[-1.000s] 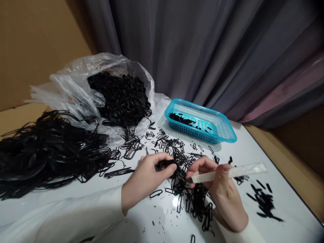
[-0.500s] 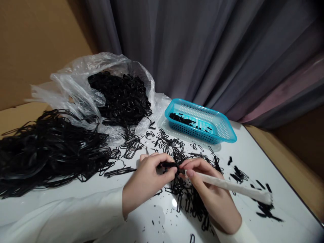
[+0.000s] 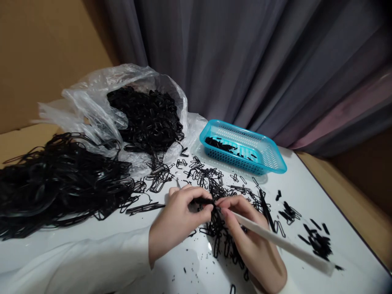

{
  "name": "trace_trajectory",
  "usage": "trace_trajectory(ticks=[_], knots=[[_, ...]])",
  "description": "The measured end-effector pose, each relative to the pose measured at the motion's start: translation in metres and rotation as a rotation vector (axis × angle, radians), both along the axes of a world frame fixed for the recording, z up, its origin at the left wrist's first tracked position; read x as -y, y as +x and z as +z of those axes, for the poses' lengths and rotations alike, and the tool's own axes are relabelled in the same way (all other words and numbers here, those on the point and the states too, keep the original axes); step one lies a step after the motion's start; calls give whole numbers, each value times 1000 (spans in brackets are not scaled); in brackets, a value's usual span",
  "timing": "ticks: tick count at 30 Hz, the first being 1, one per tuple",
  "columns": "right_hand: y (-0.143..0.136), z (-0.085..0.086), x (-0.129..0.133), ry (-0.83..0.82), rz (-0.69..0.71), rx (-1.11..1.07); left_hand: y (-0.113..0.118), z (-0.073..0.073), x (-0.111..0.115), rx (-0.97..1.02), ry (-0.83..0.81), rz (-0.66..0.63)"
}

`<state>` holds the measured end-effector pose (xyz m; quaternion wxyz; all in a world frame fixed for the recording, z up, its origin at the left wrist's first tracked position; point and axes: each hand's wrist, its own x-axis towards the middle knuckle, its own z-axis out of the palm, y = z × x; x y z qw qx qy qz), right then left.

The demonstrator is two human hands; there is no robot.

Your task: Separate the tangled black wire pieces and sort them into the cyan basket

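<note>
Holding a black rubbery strip [image 3: 202, 201] at the left hand [image 3: 179, 220]: thumb and index pinched on it, near the middle of the table. Right hand [image 3: 257, 241] is closed on a slim white-wrapped stick [image 3: 284, 243], thumb and fingers at its inner end. Fingertips of both hands nearly meet at the strip's end; whether the stick's tip touches the strip, can't tell, fingers cover it. Outer end of the stick slants down to the right, over the edge of a small pile of short black pieces [image 3: 320, 243].

Under and around the hands: loose black loops [image 3: 217, 241] spread on the white tabletop [image 3: 171, 273], plus tiny black crumbs toward the near edge. A long dark pointed item [image 3: 266, 210] lies just beyond the right hand; type unclear.

Blue perforated plastic basket [image 3: 277, 163] sits upright beyond the hands, with short black bits [image 3: 219, 143] inside, mostly at its left end. Far left: clear plastic bag [image 3: 92, 87], mouth open, packed with a black tangled mass [image 3: 150, 118]. Left of the hands, a big heap of long black strands [image 3: 61, 183], touching the bag. Grey curtain [image 3: 208, 53] hangs behind it all.
</note>
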<state>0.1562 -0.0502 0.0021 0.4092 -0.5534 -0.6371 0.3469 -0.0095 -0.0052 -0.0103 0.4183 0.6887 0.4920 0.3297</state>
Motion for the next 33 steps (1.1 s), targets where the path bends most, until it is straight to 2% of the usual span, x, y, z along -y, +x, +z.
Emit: trace_trajectory(ticks=[7,12,15,19,21,24,28,31,33], knots=[[-1,-1,-1,-10,-15,-48,0,2,-1,18,-26,-3],[-1,-3,0,-25,-30,9,1,3,0,29,-57,-8],[-1,-3,1,-6,-69,48,1,6,-1,70,-117,-54],[-3,-2,2,-2,-137,63,1,13,-2,157,-232,-176],[-3,-1,2,-8,-167,56,0,16,-2,152,-240,-213],[-4,-1,1,-23,-164,12,0,15,0,-5,-192,-167],[-1,-1,0,-60,-168,-59,-1,10,2,-106,-127,-7],[0,-1,0,-67,-196,-70,-2,10,1,-154,5,101],[0,-1,0,-48,-200,-56,-3,12,0,-193,112,97]])
